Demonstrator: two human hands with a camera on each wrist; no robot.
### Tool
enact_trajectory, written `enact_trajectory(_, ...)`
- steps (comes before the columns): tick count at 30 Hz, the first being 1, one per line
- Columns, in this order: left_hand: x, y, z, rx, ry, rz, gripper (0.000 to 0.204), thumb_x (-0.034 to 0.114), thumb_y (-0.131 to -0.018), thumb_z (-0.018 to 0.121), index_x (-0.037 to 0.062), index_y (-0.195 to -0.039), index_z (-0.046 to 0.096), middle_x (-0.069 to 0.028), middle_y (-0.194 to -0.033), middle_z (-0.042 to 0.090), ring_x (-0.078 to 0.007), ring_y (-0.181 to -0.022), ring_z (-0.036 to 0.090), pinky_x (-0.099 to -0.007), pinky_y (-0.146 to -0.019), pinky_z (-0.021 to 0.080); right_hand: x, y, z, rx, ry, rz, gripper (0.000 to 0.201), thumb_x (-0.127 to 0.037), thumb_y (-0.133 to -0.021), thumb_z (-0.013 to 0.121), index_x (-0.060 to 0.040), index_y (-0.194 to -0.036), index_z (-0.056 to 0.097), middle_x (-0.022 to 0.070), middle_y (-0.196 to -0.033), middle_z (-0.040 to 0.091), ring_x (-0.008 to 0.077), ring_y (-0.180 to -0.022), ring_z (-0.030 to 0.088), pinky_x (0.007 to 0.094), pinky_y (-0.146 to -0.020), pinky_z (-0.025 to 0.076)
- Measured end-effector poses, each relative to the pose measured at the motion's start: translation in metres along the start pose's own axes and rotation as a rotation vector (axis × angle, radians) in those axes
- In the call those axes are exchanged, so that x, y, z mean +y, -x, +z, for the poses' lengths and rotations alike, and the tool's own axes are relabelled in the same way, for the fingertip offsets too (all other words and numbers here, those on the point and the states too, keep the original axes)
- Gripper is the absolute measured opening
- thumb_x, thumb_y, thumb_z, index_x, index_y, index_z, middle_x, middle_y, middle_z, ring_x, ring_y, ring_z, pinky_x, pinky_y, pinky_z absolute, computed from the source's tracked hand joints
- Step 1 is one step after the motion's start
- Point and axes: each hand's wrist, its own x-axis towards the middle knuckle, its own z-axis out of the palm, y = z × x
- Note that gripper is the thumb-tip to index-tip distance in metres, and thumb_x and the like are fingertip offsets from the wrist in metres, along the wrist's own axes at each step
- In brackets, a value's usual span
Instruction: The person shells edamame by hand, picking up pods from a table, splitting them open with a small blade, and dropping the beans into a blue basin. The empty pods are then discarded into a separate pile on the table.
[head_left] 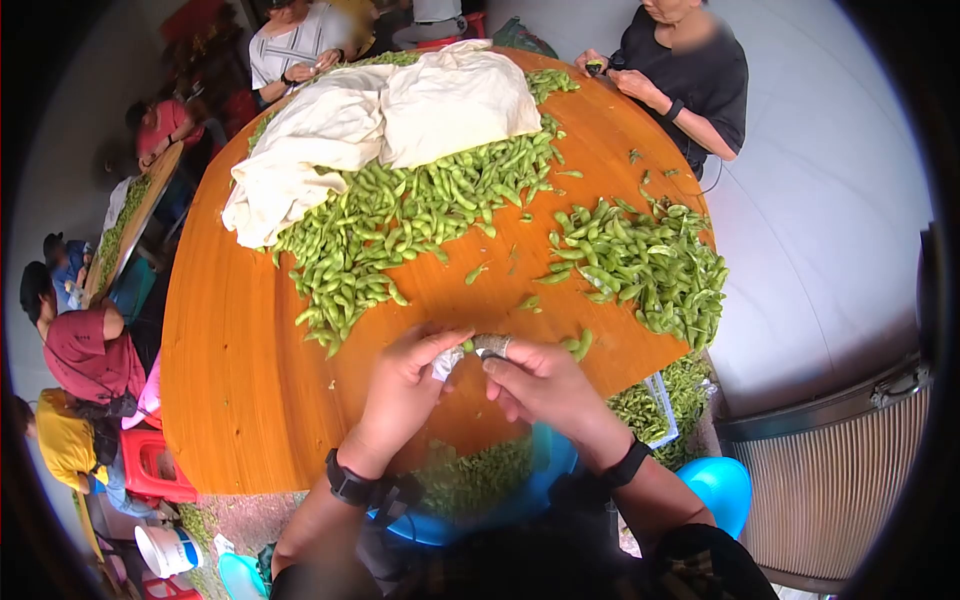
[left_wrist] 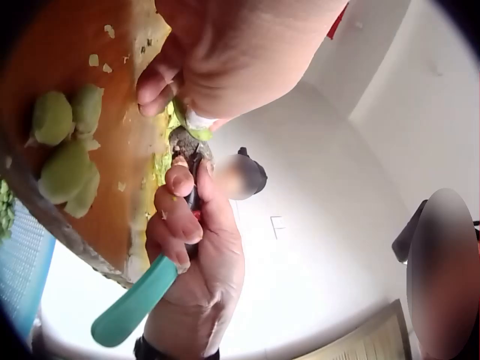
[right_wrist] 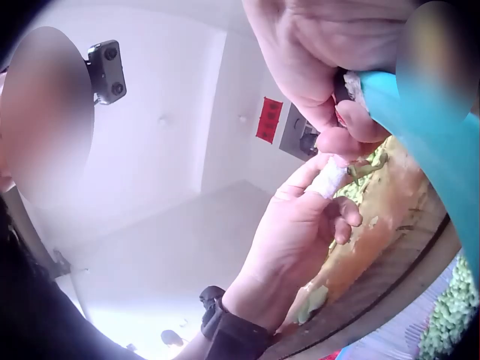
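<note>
Pods point(head_left: 385, 230) partly under white cloth point(head_left: 455, 105)

Black wristbands point(head_left: 351, 480); white finger wraps point(right_wrist: 328, 177)

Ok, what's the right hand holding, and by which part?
The right hand grips a teal-handled tool around its dark front part, the teal end sticking out behind.

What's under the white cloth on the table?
Green pods show along the near edge of the white cloth; whatever lies fully beneath it is covered and can't be seen.
</note>
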Motion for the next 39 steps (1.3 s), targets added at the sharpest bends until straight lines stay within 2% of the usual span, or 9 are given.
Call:
enact_trajectory(4, -0.005, -0.001, 0.001, 0.054, -0.239, 0.226, 0.045, -0.015, -0.082, 0.052, 0.0089, -0.118, 0.067, -0.0093, -0.109, 0.063, -0.0108, -0.065, 0.062, -0.0224, -0.053, 0.05, 0.006, -0.003, 0.005, 0.038, 0.019, -0.035, 0.019, -0.016, -0.097, 0.056, -0.0019, -0.107, 0.064, 0.0012, -0.073, 0.062, 0.0063, -0.051, 0.057, 0.0214, -0.044, 0.042)
enact_trajectory(7, -0.006, 0.003, 0.001, 0.005, -0.403, 0.261, 0.048, -0.014, -0.08, 0.054, 0.0077, -0.121, 0.064, -0.012, -0.105, 0.063, -0.0161, -0.067, 0.064, -0.0265, -0.056, 0.052, 0.006, -0.002, 0.01, 0.061, 0.045, -0.073, 0.018, -0.015, -0.097, 0.056, -0.0009, -0.104, 0.063, 0.0012, -0.072, 0.061, 0.0065, -0.051, 0.057, 0.0215, -0.045, 0.043)
enact_trajectory(8, -0.003, 0.002, 0.001, -0.004, -0.443, 0.294, 0.049, -0.012, -0.079, 0.058, 0.0053, -0.124, 0.061, -0.0145, -0.1, 0.063, -0.0245, -0.073, 0.066, -0.0315, -0.064, 0.053, 0.007, -0.002, 0.011, 0.065, 0.045, -0.075, 0.018, -0.015, -0.097, 0.056, -0.0009, -0.104, 0.063, 0.0012, -0.072, 0.061, 0.0065, -0.051, 0.057, 0.0215, -0.045, 0.043)
enact_trajectory(14, 0.0, 0.003, 0.001, 0.027, -0.519, 0.368, 0.047, -0.007, -0.079, 0.062, 0.0036, -0.125, 0.06, -0.0166, -0.098, 0.064, -0.0334, -0.083, 0.064, -0.0358, -0.073, 0.053, 0.004, 0.0, 0.016, 0.069, 0.018, -0.095, 0.015, -0.013, -0.098, 0.054, -0.0005, -0.097, 0.062, 0.0007, -0.071, 0.059, 0.0066, -0.052, 0.055, 0.0216, -0.047, 0.044)
enact_trajectory(21, -0.002, 0.004, 0.001, 0.046, -0.514, 0.374, 0.042, -0.009, -0.081, 0.058, 0.0021, -0.121, 0.061, -0.0157, -0.093, 0.063, -0.03, -0.077, 0.065, -0.0341, -0.068, 0.054, 0.011, -0.006, 0.022, 0.069, -0.157, -0.086, 0.012, -0.012, -0.099, 0.052, -0.0032, -0.096, 0.06, -0.0008, -0.07, 0.057, 0.0046, -0.049, 0.049, 0.0197, -0.044, 0.039)
enact_trajectory(27, -0.01, 0.003, -0.001, -0.001, -0.383, 0.297, 0.042, -0.013, -0.083, 0.052, 0.0013, -0.122, 0.06, -0.0112, -0.089, 0.061, -0.0157, -0.067, 0.063, -0.0261, -0.06, 0.053, 0.012, -0.009, 0.022, 0.05, -0.323, -0.027, 0.012, -0.014, -0.099, 0.053, -0.0061, -0.094, 0.06, -0.0022, -0.069, 0.056, 0.004, -0.048, 0.047, 0.0195, -0.04, 0.035)
enact_trajectory(30, -0.007, 0.003, -0.001, -0.062, -0.06, 0.18, 0.041, -0.014, -0.087, 0.05, 0.002, -0.123, 0.061, -0.006, -0.092, 0.061, -0.0097, -0.068, 0.061, -0.0231, -0.06, 0.051, 0.01, -0.01, 0.018, 0.043, -0.37, 0.009, 0.011, -0.014, -0.098, 0.053, -0.0066, -0.095, 0.061, -0.0022, -0.069, 0.056, 0.0043, -0.047, 0.047, 0.0197, -0.039, 0.033)
enact_trajectory(33, -0.011, 0.001, -0.005, -0.094, 0.215, 0.104, 0.04, -0.014, -0.088, 0.049, 0.0018, -0.123, 0.061, -0.0049, -0.092, 0.062, -0.0095, -0.068, 0.06, -0.0229, -0.06, 0.052, 0.007, -0.012, 0.012, 0.015, -0.426, 0.041, 0.011, -0.015, -0.097, 0.055, -0.0066, -0.098, 0.062, -0.0013, -0.069, 0.057, 0.0054, -0.047, 0.048, 0.0202, -0.037, 0.032)
enact_trajectory(39, -0.009, 0.002, -0.008, -0.073, 0.263, -0.085, 0.032, -0.004, -0.095, 0.043, 0.0014, -0.123, 0.057, -0.0032, -0.089, 0.062, -0.0081, -0.065, 0.059, -0.0214, -0.055, 0.049, 0.003, -0.015, 0.013, -0.02, -0.449, 0.073, 0.014, -0.018, -0.097, 0.057, -0.006, -0.102, 0.063, -0.0004, -0.068, 0.057, 0.0065, -0.046, 0.048, 0.0206, -0.037, 0.032)
